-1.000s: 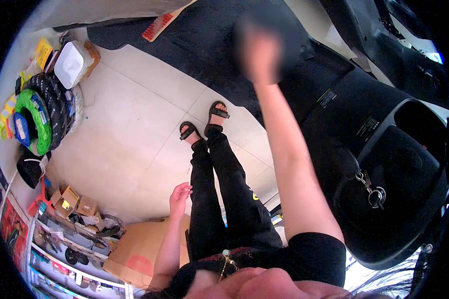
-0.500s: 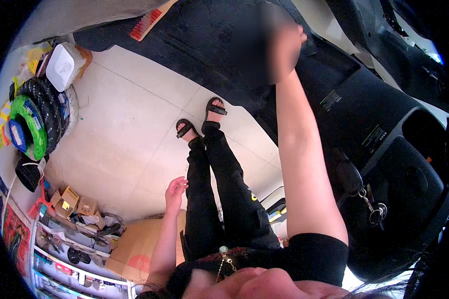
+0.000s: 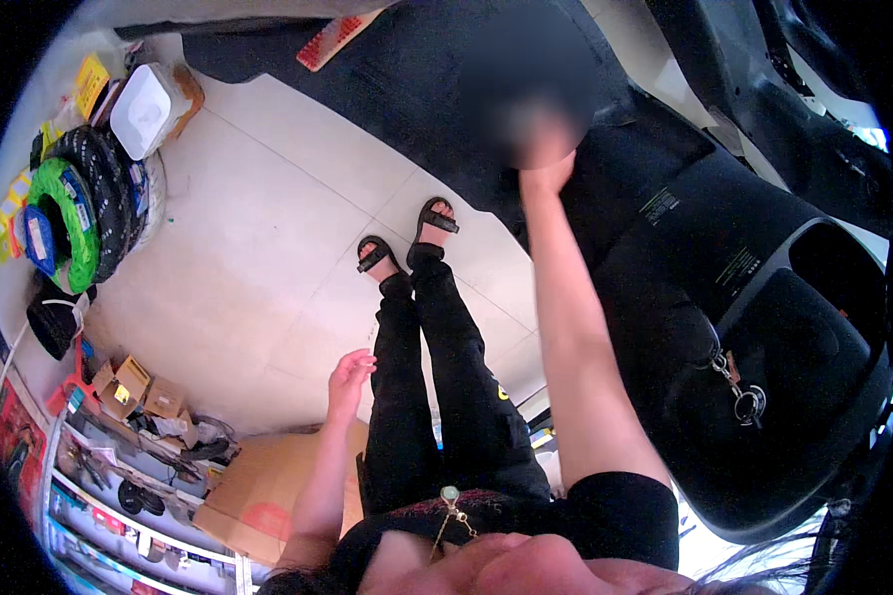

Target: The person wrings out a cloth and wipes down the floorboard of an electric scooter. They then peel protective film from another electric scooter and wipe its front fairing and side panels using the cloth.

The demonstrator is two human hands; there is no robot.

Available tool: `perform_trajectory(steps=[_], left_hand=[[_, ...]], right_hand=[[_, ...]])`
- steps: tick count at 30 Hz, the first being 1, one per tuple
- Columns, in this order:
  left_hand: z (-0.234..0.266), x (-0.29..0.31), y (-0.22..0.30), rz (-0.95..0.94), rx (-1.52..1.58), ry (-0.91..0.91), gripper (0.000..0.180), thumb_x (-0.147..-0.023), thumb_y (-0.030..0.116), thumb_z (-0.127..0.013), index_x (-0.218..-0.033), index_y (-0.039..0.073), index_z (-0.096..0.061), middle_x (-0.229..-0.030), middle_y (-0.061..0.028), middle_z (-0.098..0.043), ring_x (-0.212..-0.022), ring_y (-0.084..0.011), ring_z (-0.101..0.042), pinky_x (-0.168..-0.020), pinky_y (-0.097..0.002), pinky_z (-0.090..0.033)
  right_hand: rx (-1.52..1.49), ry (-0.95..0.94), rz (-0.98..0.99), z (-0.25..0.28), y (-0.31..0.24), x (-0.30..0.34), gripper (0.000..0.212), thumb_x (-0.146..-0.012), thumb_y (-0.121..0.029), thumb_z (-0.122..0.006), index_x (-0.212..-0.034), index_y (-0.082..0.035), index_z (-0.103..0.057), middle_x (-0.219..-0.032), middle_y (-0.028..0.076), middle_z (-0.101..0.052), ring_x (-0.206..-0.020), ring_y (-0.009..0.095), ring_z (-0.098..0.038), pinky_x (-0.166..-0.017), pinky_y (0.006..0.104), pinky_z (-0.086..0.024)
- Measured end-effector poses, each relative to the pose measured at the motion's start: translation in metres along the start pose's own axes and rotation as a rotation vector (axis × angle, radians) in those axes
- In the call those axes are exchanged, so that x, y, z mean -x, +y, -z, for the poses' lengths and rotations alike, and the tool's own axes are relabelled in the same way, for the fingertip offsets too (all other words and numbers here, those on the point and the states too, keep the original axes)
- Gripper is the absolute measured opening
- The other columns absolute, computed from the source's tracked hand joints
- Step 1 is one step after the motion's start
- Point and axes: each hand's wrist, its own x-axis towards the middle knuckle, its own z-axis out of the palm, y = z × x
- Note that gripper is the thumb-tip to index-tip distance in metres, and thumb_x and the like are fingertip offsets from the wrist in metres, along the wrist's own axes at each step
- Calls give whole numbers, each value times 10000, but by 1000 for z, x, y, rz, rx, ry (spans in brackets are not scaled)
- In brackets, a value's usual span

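Observation:
My right arm reaches far forward over a large black mat (image 3: 407, 109), which looks like soft fabric. My right hand (image 3: 551, 149) is over the mat, its fingers lost in a blurred patch, so what it holds, if anything, cannot be made out. My left hand (image 3: 350, 379) hangs beside my left thigh, fingers loosely bent and apart, holding nothing. On the mat's far part lies a scrub brush (image 3: 335, 40) with red bristles and a pale back, bristles showing.
To the right stands a black moulded vehicle part (image 3: 704, 218) with a key ring (image 3: 748, 405) hanging from it. Tyres (image 3: 81, 213) and a white tub (image 3: 144, 111) are stacked at left. A cardboard box (image 3: 258, 486) and crowded shelves (image 3: 139, 526) stand at lower left.
My right hand has moved down and left across the mat, nearer to me. The view has shifted slightly, so the brush appears further right. My left hand stays beside my thigh.

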Motion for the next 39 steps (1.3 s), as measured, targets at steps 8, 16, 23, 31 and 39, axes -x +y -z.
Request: perform_trajectory(steps=[8, 16, 23, 31, 39], left_hand=[[4, 26, 12, 41, 7, -48, 261, -856, 186, -467, -1092, 76, -494, -991, -58, -576, -855, -123, -538, -770, -259, -390], [13, 5, -15, 39, -2, 23, 251, -867, 187, -446, -1082, 68, -496, -988, -63, -576, -855, -130, -544, -751, -254, -398], [4, 26, 0, 64, 10, -27, 232, -866, 199, -445, -1060, 88, -508, -980, -46, -576, -862, -119, -530, -770, -255, -393], [19, 9, -17, 44, 22, 38, 250, -852, 224, -471, -1064, 98, -511, -983, -33, -576, -872, -118, -524, -784, -267, -383], [7, 21, -7, 50, 77, -17, 245, -848, 205, -473, -1064, 97, -509, -984, -35, -576, -868, -118, -523, -778, -258, -379]], right_hand=[[469, -486, 404, 11, -44, 119, 275, -727, -179, -576, -922, -25, -457, -951, 167, -484, -777, 301, -532, -655, 389, -457], [238, 207, 409, 6, -24, -17, 268, -793, -90, -476, -1055, -138, -513, -1019, 112, -520, -865, 330, -507, -698, 404, -437], [177, -124, 430, -14, -9, 147, 370, -710, 4, -535, -1026, -184, -568, -1041, 78, -498, -938, 270, -463, -750, 344, -442], [-157, -122, 754, -21, -90, 93, 372, -660, -44, -617, -1019, -138, -587, -1061, 118, -500, -962, 303, -475, -819, 361, -413], [270, -276, 645, 5, 13, 146, 314, -658, -48, -553, -963, -113, -594, -997, 46, -498, -939, 263, -463, -750, 335, -451]])
